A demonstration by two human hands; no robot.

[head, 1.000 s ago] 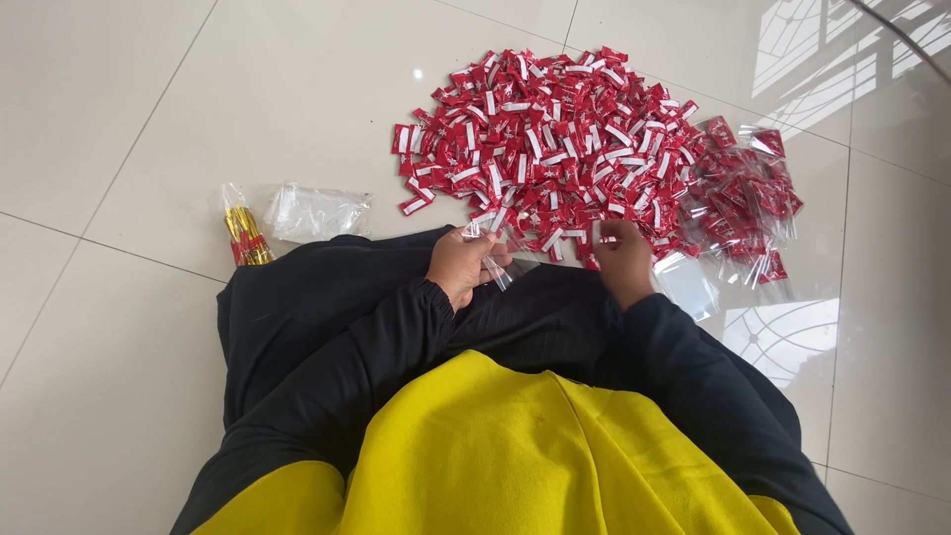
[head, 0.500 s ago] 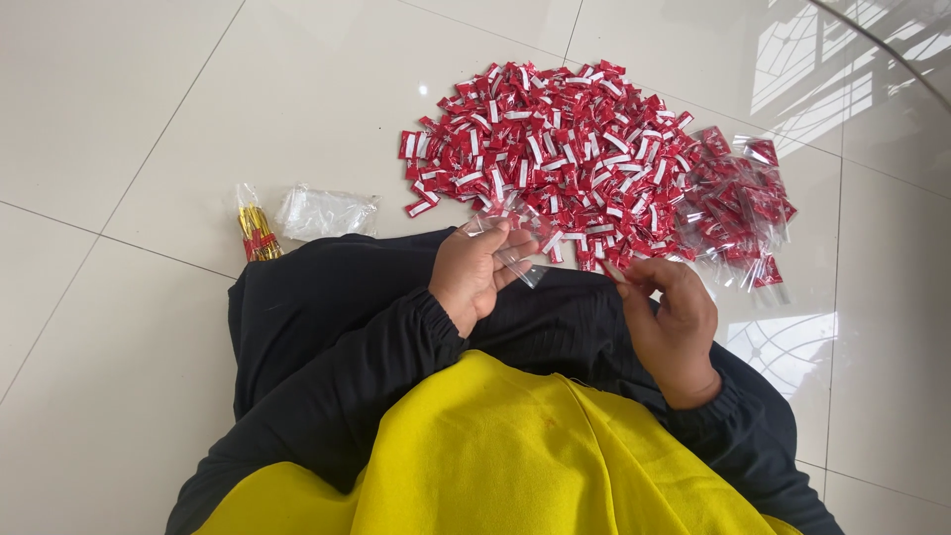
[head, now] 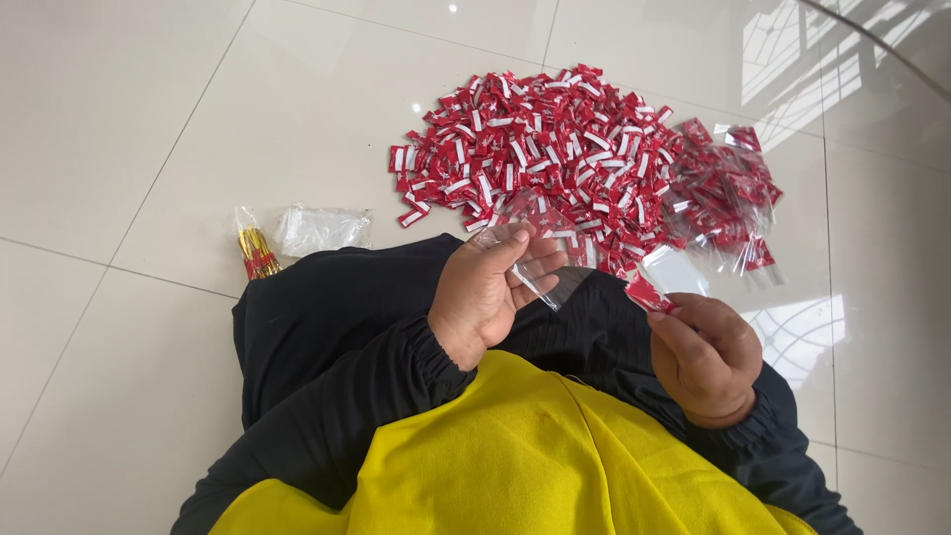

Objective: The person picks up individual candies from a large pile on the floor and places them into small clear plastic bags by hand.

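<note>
Our left hand (head: pixel 485 297) pinches a small clear bag (head: pixel 535 248); our right hand (head: pixel 705 357) grips a red sachet (head: pixel 649 294) just beside it, the sachet heap (head: pixel 555 159) lying beyond both.

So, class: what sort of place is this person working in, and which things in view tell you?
Probably a room in a home or small workshop, with the work done seated on the floor: glossy pale floor tiles, a window's reflection on them, and a heap of red-and-white sachets lying straight on the tiles.
</note>
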